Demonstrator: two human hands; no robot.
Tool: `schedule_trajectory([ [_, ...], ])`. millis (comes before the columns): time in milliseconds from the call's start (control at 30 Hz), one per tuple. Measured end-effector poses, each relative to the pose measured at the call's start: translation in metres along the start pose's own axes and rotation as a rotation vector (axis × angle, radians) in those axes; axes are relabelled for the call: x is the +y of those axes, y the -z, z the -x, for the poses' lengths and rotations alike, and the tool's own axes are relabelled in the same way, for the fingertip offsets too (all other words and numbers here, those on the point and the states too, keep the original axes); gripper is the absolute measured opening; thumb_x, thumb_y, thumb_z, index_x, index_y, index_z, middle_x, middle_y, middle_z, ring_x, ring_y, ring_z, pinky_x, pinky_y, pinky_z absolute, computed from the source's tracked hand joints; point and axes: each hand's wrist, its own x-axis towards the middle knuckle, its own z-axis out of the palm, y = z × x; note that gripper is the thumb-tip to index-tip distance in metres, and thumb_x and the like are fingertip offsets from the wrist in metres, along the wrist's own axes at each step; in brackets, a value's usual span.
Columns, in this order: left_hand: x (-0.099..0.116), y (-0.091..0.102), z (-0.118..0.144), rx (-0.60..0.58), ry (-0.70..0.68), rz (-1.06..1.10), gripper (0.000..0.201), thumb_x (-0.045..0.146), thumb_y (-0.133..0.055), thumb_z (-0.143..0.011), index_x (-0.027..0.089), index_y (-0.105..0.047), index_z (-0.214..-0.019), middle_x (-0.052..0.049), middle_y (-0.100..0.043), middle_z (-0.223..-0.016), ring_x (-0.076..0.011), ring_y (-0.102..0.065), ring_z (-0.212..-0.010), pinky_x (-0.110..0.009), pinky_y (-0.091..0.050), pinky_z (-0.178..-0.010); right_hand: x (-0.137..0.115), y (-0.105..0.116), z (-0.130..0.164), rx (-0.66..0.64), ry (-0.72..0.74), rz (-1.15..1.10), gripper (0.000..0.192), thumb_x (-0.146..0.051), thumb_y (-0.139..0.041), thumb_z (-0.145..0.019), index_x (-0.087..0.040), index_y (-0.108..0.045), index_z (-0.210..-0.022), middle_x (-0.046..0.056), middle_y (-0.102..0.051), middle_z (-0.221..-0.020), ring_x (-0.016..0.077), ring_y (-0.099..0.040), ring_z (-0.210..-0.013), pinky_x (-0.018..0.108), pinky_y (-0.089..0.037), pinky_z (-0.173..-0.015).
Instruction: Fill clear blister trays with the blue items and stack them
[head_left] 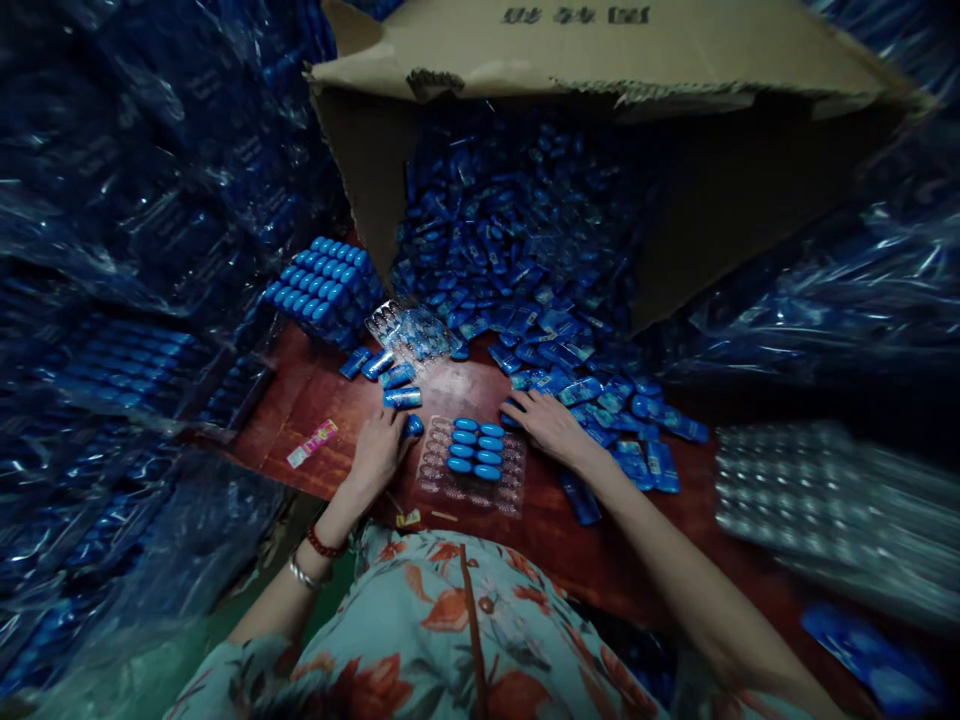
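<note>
Between my hands a clear plastic tray [435,470] with moulded pockets lies on the reddish-brown table. Two columns of small blue bottles [476,455] stand in its middle, showing oval blue ends. My left hand [379,450], at the tray's left edge, has its fingers closed around a blue bottle [413,426]. On the right, my right hand [551,425] reaches over the tray's upper corner, fingers curled on another blue bottle [511,412], which they partly hide. Several loose bottles [403,397] lie just beyond my left hand.
A torn cardboard box [720,200] opens toward me, spilling a heap of blue bottles [540,340]. A filled stack [319,285] stands at left, beside a crumpled clear tray [412,330]. Stacked clear trays [810,490] sit at right. Plastic-wrapped blue packs [150,180] crowd both sides.
</note>
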Motion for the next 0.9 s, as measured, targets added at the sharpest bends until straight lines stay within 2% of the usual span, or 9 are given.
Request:
schedule_trajectory([
  [67, -0.002, 0.001, -0.001, -0.005, 0.001, 0.060, 0.026, 0.027, -0.040, -0.092, 0.011, -0.058, -0.098, -0.014, -0.061, -0.093, -0.0248, -0.058, -0.083, -0.040, -0.047, -0.075, 0.002, 0.001, 0.008, 0.156, -0.101, -0.167, 0.036, -0.007, -0.038, -0.086, -0.016, -0.054, -0.117, 0.012, -0.061, -0.114, 0.0219, -0.057, -0.098, 0.037, -0.045, -0.083],
  [167, -0.007, 0.008, 0.011, 0.029, 0.007, 0.300, 0.030, 0.028, -0.036, -0.093, 0.013, -0.051, -0.114, -0.011, -0.064, -0.095, -0.0214, -0.062, -0.084, -0.036, -0.050, -0.075, -0.008, 0.007, 0.040, 0.437, -0.432, -0.475, 0.032, -0.025, -0.045, -0.089, -0.017, -0.049, -0.120, 0.009, -0.062, -0.107, 0.0203, -0.061, -0.088, 0.034, -0.049, -0.077],
  [233, -0.006, 0.017, 0.025, 0.057, -0.012, 0.471, 0.034, 0.029, -0.040, -0.093, 0.017, -0.044, -0.125, -0.009, -0.063, -0.103, -0.0189, -0.063, -0.087, -0.032, -0.051, -0.077, -0.027, 0.013, 0.066, 0.473, -0.578, -0.654, 0.032, -0.035, -0.049, -0.088, -0.019, -0.050, -0.117, 0.006, -0.064, -0.099, 0.0180, -0.062, -0.078, 0.031, -0.050, -0.070],
  [300, 0.002, 0.026, 0.041, 0.066, -0.061, 0.595, 0.034, 0.029, -0.045, -0.091, 0.020, -0.046, -0.123, -0.007, -0.063, -0.104, -0.0175, -0.063, -0.089, -0.030, -0.052, -0.077, -0.053, 0.015, 0.086, 0.416, -0.563, -0.796, 0.027, -0.036, -0.049, -0.088, -0.021, -0.055, -0.109, 0.003, -0.065, -0.092, 0.0166, -0.062, -0.075, 0.028, -0.051, -0.069],
  [400, 0.023, 0.027, 0.058, 0.092, -0.170, 0.703, 0.023, 0.024, -0.049, -0.090, 0.021, -0.054, -0.113, -0.006, -0.062, -0.100, -0.0160, -0.062, -0.092, -0.027, -0.052, -0.078, -0.092, 0.007, 0.096, 0.404, -0.439, -0.882, 0.018, -0.029, -0.050, -0.089, -0.023, -0.061, -0.101, 0.003, -0.065, -0.095, 0.0168, -0.062, -0.087, 0.028, -0.051, -0.077],
  [500, 0.040, 0.012, 0.065, 0.148, -0.298, 0.710, 0.024, 0.015, -0.044, -0.091, 0.020, -0.056, -0.111, -0.007, -0.061, -0.103, -0.0139, -0.061, -0.094, -0.024, -0.052, -0.079, -0.114, -0.011, 0.091, 0.437, -0.304, -0.806, 0.025, -0.018, -0.046, -0.090, -0.023, -0.058, -0.111, 0.006, -0.063, -0.104, 0.0160, -0.060, -0.096, 0.029, -0.050, -0.084],
  [600, 0.044, -0.005, 0.062, 0.194, -0.407, 0.630, 0.029, 0.012, -0.040, -0.092, 0.019, -0.054, -0.116, -0.010, -0.060, -0.105, -0.0145, -0.061, -0.095, -0.025, -0.053, -0.077, -0.116, -0.022, 0.085, 0.410, -0.197, -0.587, 0.034, -0.011, -0.040, -0.090, -0.021, -0.054, -0.119, 0.008, -0.063, -0.105, 0.0154, -0.059, -0.096, 0.029, -0.050, -0.083],
  [733, 0.041, -0.007, 0.056, 0.241, -0.549, 0.461, 0.032, 0.013, -0.038, -0.092, 0.017, -0.050, -0.122, -0.011, -0.062, -0.100, -0.0173, -0.059, -0.092, -0.031, -0.053, -0.076, -0.115, -0.014, 0.081, 0.318, -0.170, -0.214, 0.035, -0.006, -0.039, -0.086, -0.015, -0.057, -0.114, 0.009, -0.064, -0.091, 0.0188, -0.057, -0.084, 0.033, -0.046, -0.077],
  [900, 0.052, 0.001, 0.051, 0.137, -0.666, 0.256, 0.030, 0.014, -0.033, -0.092, 0.011, -0.055, -0.112, -0.012, -0.061, -0.091, -0.0194, -0.056, -0.084, -0.034, -0.052, -0.072, -0.132, 0.003, 0.062, 0.203, -0.151, -0.006, 0.028, -0.007, -0.042, -0.084, -0.011, -0.059, -0.106, 0.009, -0.061, -0.080, 0.0207, -0.054, -0.077, 0.034, -0.040, -0.071],
])
